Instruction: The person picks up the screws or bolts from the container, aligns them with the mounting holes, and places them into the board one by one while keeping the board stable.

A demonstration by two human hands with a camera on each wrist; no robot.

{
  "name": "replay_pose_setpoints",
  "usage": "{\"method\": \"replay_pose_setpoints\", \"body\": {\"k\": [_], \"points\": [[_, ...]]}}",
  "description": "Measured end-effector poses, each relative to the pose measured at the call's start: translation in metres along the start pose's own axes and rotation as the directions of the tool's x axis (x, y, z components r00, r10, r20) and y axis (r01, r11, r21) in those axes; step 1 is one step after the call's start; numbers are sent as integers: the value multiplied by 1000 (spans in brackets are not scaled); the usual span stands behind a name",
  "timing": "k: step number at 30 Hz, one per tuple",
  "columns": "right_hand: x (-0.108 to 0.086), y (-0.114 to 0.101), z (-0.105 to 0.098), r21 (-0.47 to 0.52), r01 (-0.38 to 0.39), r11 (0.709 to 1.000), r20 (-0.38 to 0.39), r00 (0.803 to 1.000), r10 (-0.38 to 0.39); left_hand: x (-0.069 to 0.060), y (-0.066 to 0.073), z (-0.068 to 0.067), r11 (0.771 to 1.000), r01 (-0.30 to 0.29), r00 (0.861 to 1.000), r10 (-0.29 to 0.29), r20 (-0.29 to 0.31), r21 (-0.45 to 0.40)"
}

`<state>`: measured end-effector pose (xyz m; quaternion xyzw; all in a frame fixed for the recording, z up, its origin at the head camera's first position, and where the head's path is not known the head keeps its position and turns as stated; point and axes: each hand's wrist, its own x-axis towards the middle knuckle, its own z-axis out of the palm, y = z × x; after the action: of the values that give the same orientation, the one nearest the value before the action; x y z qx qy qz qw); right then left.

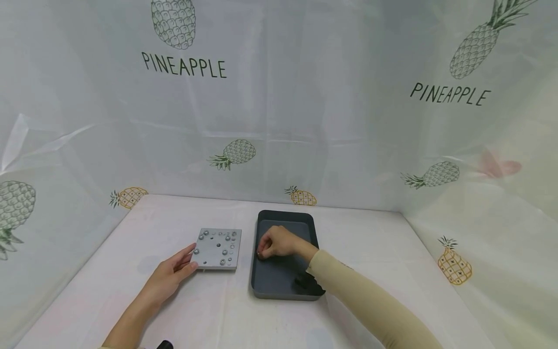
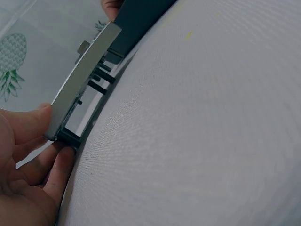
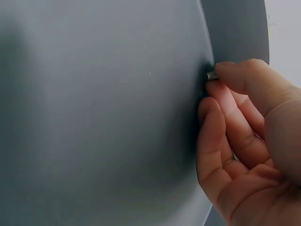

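My left hand (image 1: 167, 277) holds the left edge of a square metal plate (image 1: 210, 253), thumb on top and fingers beneath. Bolt heads and holes dot the plate's upper face. In the left wrist view, dark posts (image 2: 70, 137) stick out under the plate (image 2: 77, 77), lifting it off the table. My right hand (image 1: 281, 241) is inside a dark grey tray (image 1: 272, 283), close to its left wall. Between thumb and fingertips it pinches a small metal screw (image 3: 212, 75); only a short ridged end shows, the rest being covered by the fingers.
Small black pieces (image 1: 302, 281) lie in the tray's near right corner, partly behind the right sleeve (image 1: 362, 295). A white cloth covers the table (image 1: 244, 315), and a pineapple-print sheet (image 1: 331, 121) hangs behind and at the sides. A black object (image 1: 165, 344) pokes in at the bottom edge.
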<state>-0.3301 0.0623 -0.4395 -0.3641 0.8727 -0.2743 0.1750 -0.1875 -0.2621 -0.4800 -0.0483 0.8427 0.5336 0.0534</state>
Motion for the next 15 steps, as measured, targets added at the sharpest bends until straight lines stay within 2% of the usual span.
{"method": "replay_pose_setpoints", "body": {"k": [15], "points": [[-4,6,-2,43,37,998,-4,999,-36,-2,3,0,1000,21,1000,-21,1,-4]]}}
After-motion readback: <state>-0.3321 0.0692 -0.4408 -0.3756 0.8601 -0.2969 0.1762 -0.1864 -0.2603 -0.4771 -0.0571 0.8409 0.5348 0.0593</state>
